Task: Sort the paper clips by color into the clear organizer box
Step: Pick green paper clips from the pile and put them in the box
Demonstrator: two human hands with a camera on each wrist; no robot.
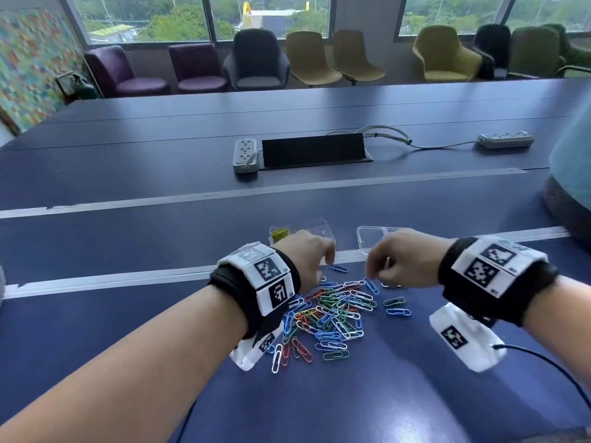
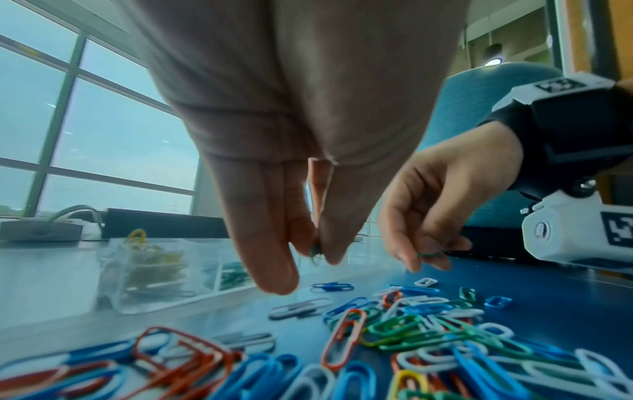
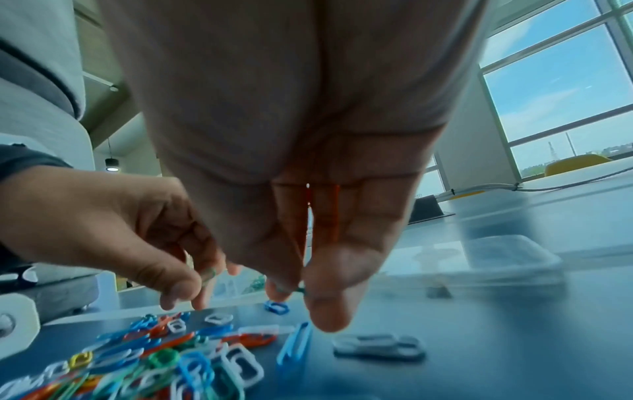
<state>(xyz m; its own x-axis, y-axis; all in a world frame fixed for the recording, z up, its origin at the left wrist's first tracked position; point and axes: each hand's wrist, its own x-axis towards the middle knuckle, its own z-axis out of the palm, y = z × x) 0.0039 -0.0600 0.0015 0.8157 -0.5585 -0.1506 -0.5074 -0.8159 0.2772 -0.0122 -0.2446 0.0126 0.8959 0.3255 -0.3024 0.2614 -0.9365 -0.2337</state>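
Both hands are pinching green clips: left hand [image 1: 308, 255], right hand [image 1: 401, 262]. Behind them the clear organizer box [image 1: 323, 226] is holding yellows and greens; most paper clips [image 1: 332, 314] are waiting.

Beyond the paper clip pile [image 1: 332, 311], the clear organizer box [image 1: 323, 227] and its lid [image 1: 371, 238] block the way; bare table [image 1: 367, 394] lies nearer than the pile.
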